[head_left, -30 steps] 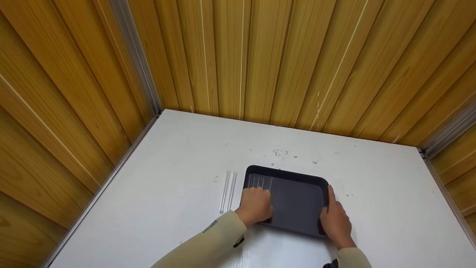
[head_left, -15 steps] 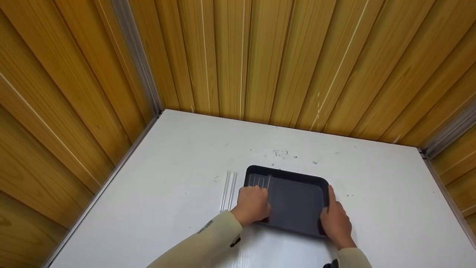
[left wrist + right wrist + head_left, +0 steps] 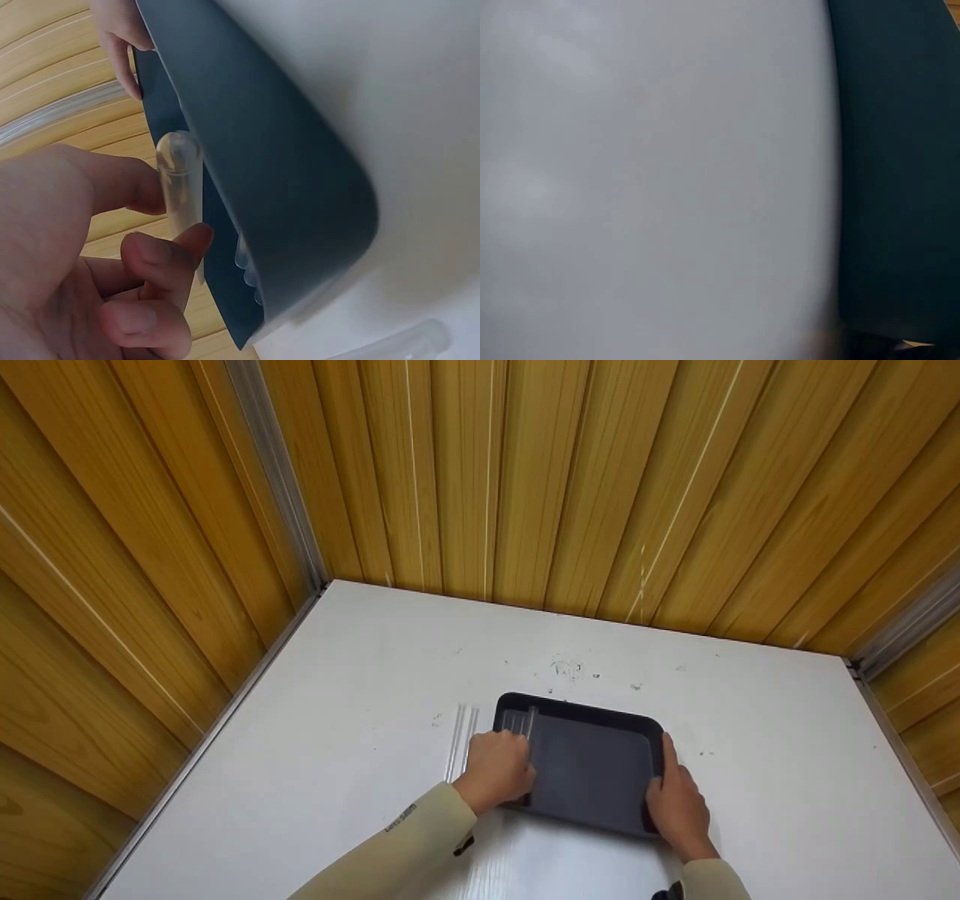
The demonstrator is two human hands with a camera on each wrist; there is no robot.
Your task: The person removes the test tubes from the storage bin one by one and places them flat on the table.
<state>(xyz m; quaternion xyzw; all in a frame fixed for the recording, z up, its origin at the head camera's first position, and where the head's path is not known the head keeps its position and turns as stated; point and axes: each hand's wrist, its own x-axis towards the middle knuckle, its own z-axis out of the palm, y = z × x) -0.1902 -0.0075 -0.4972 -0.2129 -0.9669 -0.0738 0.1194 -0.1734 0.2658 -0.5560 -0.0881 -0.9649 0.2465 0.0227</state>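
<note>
A clear test tube (image 3: 180, 176) with a rounded end is pinched between the thumb and fingers of my left hand (image 3: 495, 769). Held over the left part of a dark rectangular tray (image 3: 592, 769), its far end (image 3: 532, 718) shows past the knuckles in the head view. Several more clear tubes (image 3: 513, 722) lie side by side along the tray's left side, partly covered by that hand. My right hand (image 3: 679, 806) grips the tray's right wall, thumb inside and fingers along the outside. In the right wrist view only the tray's dark outer wall (image 3: 900, 172) shows beside the table.
On the white table (image 3: 337, 720), two clear tubes (image 3: 456, 742) lie parallel just left of the tray, partly behind the left hand. Wood-patterned panels (image 3: 525, 495) enclose the table at the back and sides. Small dark marks (image 3: 566, 667) spot the surface behind the tray.
My left hand has moved a little to the left with the test tube, bringing it closer to the row of tubes. The right hand and the tray have stayed still.
</note>
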